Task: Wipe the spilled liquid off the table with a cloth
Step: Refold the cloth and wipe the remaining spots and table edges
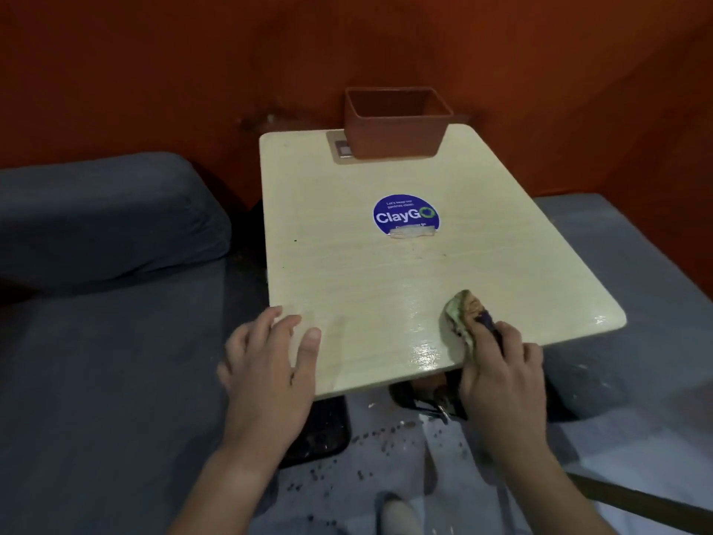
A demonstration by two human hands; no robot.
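A pale wooden table fills the middle of the view. A wet, shiny film of liquid lies near its front edge. My right hand grips a crumpled greenish and purple cloth and holds it against the tabletop just right of the wet patch. My left hand rests at the table's front left corner with the fingers spread and straight, holding nothing.
A brown rectangular bin stands at the table's far edge against the orange wall. A round blue ClayGo sticker sits mid-table. Grey cushioned benches flank both sides. Dark specks and puddles mark the floor below.
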